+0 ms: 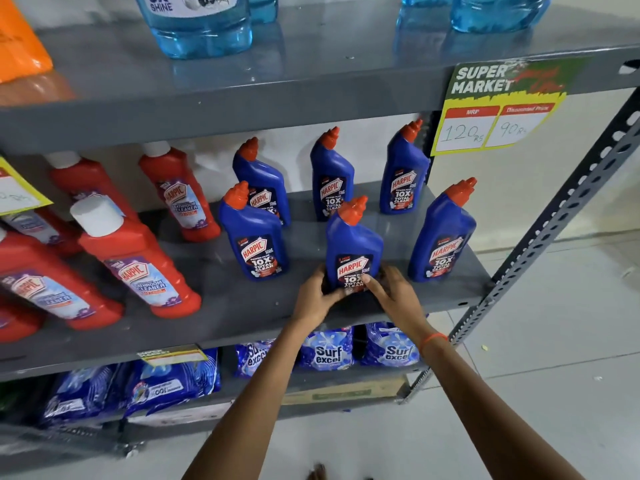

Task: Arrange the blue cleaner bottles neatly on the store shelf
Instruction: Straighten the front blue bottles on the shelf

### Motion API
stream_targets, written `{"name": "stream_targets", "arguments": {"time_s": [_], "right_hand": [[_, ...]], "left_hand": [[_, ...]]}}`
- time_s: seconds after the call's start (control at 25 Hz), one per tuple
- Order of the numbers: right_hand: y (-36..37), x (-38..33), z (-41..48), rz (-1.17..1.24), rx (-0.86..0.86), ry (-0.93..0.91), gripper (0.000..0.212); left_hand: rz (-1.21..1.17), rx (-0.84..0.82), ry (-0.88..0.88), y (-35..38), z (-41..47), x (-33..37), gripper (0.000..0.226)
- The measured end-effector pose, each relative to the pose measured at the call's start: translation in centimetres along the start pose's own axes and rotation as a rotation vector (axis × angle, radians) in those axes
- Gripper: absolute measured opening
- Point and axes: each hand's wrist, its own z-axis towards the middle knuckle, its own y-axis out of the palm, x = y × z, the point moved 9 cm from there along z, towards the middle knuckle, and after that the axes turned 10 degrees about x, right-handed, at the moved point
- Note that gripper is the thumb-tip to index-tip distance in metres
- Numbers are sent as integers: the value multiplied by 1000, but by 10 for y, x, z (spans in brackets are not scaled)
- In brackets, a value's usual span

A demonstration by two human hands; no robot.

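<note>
Several blue cleaner bottles with red caps stand upright on the grey middle shelf [242, 306]. Three stand at the back, the rightmost [403, 171] near the shelf's end. In front stand a left bottle [254, 237], a middle bottle [353, 244] and a right bottle [445, 233]. My left hand [313, 297] and my right hand [394, 292] grip the base of the middle front bottle from both sides, close to the shelf's front edge. My fingers hide its lower part.
Red bathroom cleaner bottles [138, 261] fill the shelf's left half. A price tag [498, 109] hangs from the upper shelf, which carries clear blue bottles [201, 26]. Blue detergent packs [329, 351] lie on the shelf below. A perforated metal upright [554, 230] borders the right side.
</note>
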Motion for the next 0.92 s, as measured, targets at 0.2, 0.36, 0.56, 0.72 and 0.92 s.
{"name": "stream_targets", "arguments": {"time_s": [0.2, 0.36, 0.56, 0.72, 0.92], "right_hand": [[-2, -5, -3, 4, -17, -8, 46], [-3, -5, -3, -10, -27, 3, 46], [-1, -8, -8, 23, -44, 28, 47], [-33, -33, -37, 225, 373, 42, 49], [-8, -146, -51, 244, 553, -326, 21]], "left_hand": [[1, -9, -41, 0, -2, 1, 56], [-5, -18, -69, 1, 0, -2, 56], [-24, -25, -56, -1, -4, -1, 57], [-91, -77, -116, -7, -16, 2, 73], [-70, 500, 212, -109, -31, 43, 28]]}}
